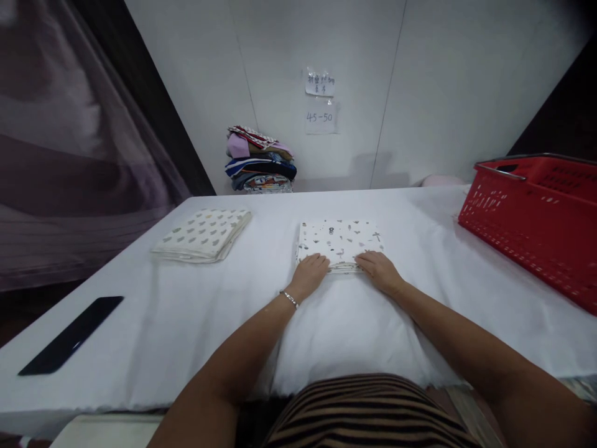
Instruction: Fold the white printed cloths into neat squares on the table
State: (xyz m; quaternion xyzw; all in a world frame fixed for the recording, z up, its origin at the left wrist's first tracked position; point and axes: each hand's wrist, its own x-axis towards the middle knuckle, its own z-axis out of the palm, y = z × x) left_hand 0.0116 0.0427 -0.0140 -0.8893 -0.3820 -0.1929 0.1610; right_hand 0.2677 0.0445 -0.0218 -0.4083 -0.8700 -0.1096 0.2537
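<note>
A folded white cloth [340,239] with small grey and green prints lies on the white-covered table in front of me. My left hand [311,274] is at its near left corner, the fingers bent over the edge. At the near right corner my right hand [379,269] has its fingers together on top of the cloth. Both hands appear to grip the near edge, where the folded layers show; the undersides of the hands are hidden. Farther left lies another folded cloth [203,235], cream with rows of grey-green shapes, untouched.
The white table cover [186,348] is slightly wrinkled. A red plastic basket [536,218] stands at the right edge. A flat black object [72,336] lies at the left. Behind the table rises a pile of folded fabrics [261,158], near paper notes [321,115] on the wall.
</note>
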